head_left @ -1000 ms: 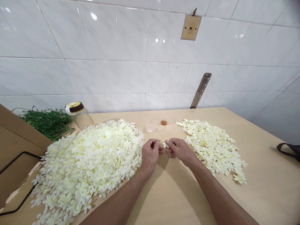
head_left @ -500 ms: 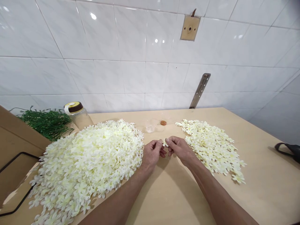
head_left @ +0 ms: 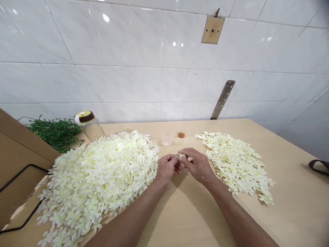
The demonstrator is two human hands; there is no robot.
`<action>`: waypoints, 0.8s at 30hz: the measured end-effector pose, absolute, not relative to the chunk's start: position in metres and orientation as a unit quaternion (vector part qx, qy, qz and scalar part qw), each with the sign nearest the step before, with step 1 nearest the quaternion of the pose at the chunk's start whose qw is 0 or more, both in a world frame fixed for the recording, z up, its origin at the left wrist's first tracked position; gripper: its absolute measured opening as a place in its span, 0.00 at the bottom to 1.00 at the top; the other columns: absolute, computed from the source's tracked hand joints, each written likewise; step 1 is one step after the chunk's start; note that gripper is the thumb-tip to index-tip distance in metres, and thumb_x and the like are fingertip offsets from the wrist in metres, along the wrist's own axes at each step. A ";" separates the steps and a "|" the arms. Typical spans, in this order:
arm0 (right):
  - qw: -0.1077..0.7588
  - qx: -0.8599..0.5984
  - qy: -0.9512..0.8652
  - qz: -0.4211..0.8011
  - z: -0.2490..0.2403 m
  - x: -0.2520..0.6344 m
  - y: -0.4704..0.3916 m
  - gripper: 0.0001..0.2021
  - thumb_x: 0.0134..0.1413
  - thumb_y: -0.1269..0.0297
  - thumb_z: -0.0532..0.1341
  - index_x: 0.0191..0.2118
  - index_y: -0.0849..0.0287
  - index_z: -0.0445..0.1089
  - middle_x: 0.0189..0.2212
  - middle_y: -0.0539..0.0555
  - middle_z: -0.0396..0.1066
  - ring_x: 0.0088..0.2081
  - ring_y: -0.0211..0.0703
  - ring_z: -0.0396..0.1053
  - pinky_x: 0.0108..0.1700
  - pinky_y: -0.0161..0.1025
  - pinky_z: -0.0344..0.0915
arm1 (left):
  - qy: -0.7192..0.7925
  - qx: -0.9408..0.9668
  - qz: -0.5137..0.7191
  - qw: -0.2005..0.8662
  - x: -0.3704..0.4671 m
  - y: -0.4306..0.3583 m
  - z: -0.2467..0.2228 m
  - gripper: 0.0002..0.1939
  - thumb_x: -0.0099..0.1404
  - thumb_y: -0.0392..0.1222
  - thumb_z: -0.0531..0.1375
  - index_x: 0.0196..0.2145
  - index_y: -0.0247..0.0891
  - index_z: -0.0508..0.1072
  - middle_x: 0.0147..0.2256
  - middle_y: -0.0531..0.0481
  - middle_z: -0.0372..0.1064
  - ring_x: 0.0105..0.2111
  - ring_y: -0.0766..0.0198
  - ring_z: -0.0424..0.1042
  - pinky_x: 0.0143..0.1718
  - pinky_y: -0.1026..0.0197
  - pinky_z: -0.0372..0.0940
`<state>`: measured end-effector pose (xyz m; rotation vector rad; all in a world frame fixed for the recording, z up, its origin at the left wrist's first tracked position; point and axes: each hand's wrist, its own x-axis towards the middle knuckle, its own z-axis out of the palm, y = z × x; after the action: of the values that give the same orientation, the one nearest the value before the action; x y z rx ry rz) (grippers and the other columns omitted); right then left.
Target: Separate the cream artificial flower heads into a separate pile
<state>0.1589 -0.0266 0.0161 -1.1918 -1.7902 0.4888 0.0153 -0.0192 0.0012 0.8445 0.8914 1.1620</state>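
Note:
Between my two hands, over the middle of the table, is a small cream artificial flower (head_left: 181, 155), mostly covered by fingers. My left hand (head_left: 167, 168) is closed, pinching it between thumb and forefinger. Thumb and forefinger of my right hand (head_left: 199, 166) close on the same flower from the other side, the forefinger reaching over its top. To the left lies a large heap of cream flowers (head_left: 108, 171). A flatter spread of similar flowers (head_left: 236, 161) lies to the right of my right hand.
Behind my hands are a small clear cup (head_left: 167, 139) and a round brown disc (head_left: 181, 135). A lidded bottle (head_left: 93, 129), green artificial foliage (head_left: 55, 133) and a cardboard box (head_left: 23, 147) stand left. A black strap (head_left: 318, 165) lies right. A tiled wall (head_left: 144, 82) runs behind the table.
My right hand's fingers have opened somewhat and the forefinger has stretched over the flower. My left hand keeps its pinch. The whole view has shifted slightly.

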 end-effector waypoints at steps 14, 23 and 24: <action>0.350 -0.523 -0.776 0.046 0.015 0.155 -0.030 0.17 0.67 0.63 0.51 0.29 0.58 0.72 0.25 0.53 0.72 0.29 0.39 0.69 0.34 0.35 0.61 | 0.416 0.384 0.515 0.644 0.019 -0.021 0.001 0.20 0.57 0.56 0.64 0.25 0.35 0.68 0.21 0.50 0.68 0.18 0.66 0.69 0.18 0.65 0.62; 0.412 -0.560 -0.709 0.123 0.016 0.156 -0.028 0.10 0.57 0.66 0.59 0.43 0.56 0.74 0.37 0.54 0.74 0.31 0.40 0.70 0.30 0.35 0.68 | 0.408 0.374 0.523 0.648 0.018 -0.018 -0.003 0.19 0.59 0.55 0.63 0.28 0.33 0.71 0.23 0.50 0.68 0.18 0.66 0.70 0.19 0.64 0.64; 0.410 -0.566 -0.704 0.125 0.015 0.157 -0.028 0.11 0.56 0.66 0.59 0.43 0.56 0.74 0.37 0.54 0.74 0.32 0.40 0.71 0.30 0.35 0.68 | 0.408 0.376 0.521 0.648 0.018 -0.018 -0.004 0.19 0.59 0.55 0.63 0.28 0.33 0.71 0.22 0.50 0.68 0.18 0.66 0.70 0.19 0.64 0.64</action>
<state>0.1566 -0.0278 0.0152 -1.4265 -1.7724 0.3153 0.0183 -0.0180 -0.0037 0.8551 0.9285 1.1844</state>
